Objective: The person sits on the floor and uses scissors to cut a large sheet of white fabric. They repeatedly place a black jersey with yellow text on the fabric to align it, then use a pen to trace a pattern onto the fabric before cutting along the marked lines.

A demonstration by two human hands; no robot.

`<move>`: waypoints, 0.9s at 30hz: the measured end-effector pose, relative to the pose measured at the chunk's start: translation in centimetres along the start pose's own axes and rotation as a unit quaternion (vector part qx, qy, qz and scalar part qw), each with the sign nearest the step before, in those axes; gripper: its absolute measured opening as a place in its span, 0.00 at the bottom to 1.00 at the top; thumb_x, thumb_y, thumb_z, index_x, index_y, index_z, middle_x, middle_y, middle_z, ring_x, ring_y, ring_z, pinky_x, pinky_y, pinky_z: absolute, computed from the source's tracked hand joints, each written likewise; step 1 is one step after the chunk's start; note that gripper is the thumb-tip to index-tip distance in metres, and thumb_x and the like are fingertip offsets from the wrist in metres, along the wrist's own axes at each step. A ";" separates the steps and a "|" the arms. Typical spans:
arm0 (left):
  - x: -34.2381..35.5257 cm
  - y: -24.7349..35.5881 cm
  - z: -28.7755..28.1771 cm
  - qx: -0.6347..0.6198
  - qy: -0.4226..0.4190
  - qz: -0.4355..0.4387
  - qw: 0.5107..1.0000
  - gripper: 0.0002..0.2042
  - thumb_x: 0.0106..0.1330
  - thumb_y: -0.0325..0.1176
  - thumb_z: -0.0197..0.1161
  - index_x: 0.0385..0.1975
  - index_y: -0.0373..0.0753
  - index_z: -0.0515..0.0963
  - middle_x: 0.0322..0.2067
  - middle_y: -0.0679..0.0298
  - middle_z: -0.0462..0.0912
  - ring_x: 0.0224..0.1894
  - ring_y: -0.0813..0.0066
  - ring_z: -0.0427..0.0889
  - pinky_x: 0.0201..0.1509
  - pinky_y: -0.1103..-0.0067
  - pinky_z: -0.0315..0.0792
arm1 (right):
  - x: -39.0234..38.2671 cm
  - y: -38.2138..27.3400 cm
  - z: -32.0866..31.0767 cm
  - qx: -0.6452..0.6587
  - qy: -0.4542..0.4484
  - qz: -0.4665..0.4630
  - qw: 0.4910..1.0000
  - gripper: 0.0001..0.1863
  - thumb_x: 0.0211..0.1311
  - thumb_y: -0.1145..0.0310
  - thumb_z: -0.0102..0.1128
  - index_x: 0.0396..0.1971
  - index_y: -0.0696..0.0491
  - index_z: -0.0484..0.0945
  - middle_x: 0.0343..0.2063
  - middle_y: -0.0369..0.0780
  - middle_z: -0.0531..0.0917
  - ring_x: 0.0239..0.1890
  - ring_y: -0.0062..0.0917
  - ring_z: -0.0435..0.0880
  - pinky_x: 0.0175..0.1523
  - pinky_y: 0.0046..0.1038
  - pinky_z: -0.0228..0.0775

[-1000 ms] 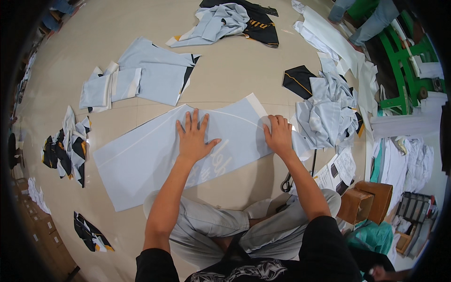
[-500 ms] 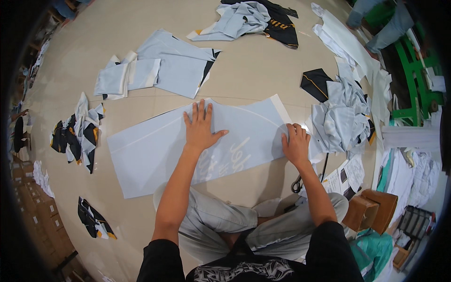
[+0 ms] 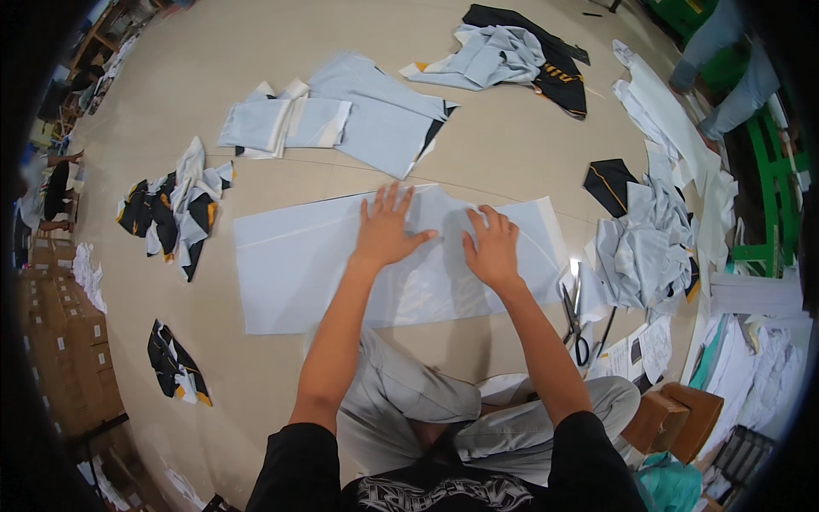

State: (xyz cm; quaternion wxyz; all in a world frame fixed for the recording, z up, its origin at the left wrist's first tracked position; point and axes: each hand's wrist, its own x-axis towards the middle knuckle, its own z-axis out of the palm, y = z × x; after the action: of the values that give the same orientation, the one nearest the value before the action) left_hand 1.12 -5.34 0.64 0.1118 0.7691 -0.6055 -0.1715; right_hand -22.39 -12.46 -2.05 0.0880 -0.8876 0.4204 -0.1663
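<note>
A large light-blue fabric panel (image 3: 299, 273) with a faint white curved line and white lettering lies flat on the floor before my crossed legs. My left hand (image 3: 389, 229) rests on its upper middle, fingers spread and thumb pointing right. Just to the right, my right hand (image 3: 493, 246) lies on the same panel with its fingers apart. Neither hand holds anything. A pair of black-handled scissors (image 3: 577, 328) lies on the floor right of the panel, beside my right forearm.
Folded light-blue pieces (image 3: 375, 107) lie beyond the panel. A blue and black heap (image 3: 503, 55) is farther back, another crumpled pile (image 3: 644, 243) at right. Black and orange scraps (image 3: 171, 209) sit at left. A brown box (image 3: 674, 418) stands by my right knee; stacked cartons (image 3: 72, 341) line the left.
My right hand has moved from the panel's right edge inward, closer to my left hand. The view has shifted, and the scissors now show more fully.
</note>
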 end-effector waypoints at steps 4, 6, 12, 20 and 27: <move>-2.8 -8.5 -4.7 -0.070 0.092 -0.058 0.992 0.34 0.67 0.49 0.69 0.65 0.31 0.72 0.66 0.43 0.73 0.69 0.47 0.71 0.72 0.61 0.65 | 2.5 -1.6 1.9 -0.009 -0.032 0.007 0.999 0.23 0.67 0.59 0.62 0.58 0.51 0.76 0.53 0.43 0.77 0.56 0.38 0.73 0.60 0.49 0.60; -5.9 -15.1 -4.7 -0.034 0.171 -0.116 0.978 0.28 0.68 0.44 0.68 0.61 0.30 0.75 0.60 0.43 0.77 0.62 0.45 0.77 0.66 0.61 0.71 | 2.9 -1.6 2.5 -0.038 -0.028 0.051 0.998 0.21 0.67 0.60 0.62 0.57 0.51 0.77 0.52 0.42 0.77 0.55 0.37 0.73 0.59 0.48 0.60; -11.4 -30.2 -3.4 0.036 0.347 -0.303 0.887 0.22 0.68 0.42 0.67 0.54 0.32 0.78 0.50 0.47 0.80 0.53 0.45 0.79 0.57 0.57 0.73 | 4.8 -4.6 2.8 -0.018 -0.011 0.022 1.000 0.20 0.67 0.63 0.62 0.57 0.53 0.78 0.52 0.43 0.77 0.54 0.38 0.73 0.60 0.46 0.59; -8.0 -31.3 -4.3 0.015 0.307 -0.351 0.884 0.14 0.67 0.40 0.68 0.45 0.37 0.80 0.51 0.53 0.79 0.55 0.50 0.76 0.54 0.53 0.70 | 5.8 -6.3 4.8 -0.018 -0.007 -0.012 1.000 0.21 0.67 0.66 0.61 0.59 0.54 0.77 0.56 0.43 0.76 0.56 0.39 0.73 0.60 0.44 0.59; -8.3 -34.8 -4.2 -0.150 0.368 -0.264 0.879 0.12 0.68 0.37 0.67 0.39 0.32 0.78 0.34 0.51 0.85 0.38 0.56 0.85 0.46 0.66 0.76 | 6.1 -6.6 4.6 -0.024 -0.028 -0.029 0.999 0.24 0.68 0.65 0.61 0.63 0.51 0.76 0.53 0.41 0.76 0.53 0.35 0.72 0.59 0.42 0.59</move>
State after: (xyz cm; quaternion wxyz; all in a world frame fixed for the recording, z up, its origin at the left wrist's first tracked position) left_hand 32.16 11.00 -7.66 0.3910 0.8822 -0.2622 0.0126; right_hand -12.36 -13.01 -3.05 0.0736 -0.9058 0.3953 -0.1339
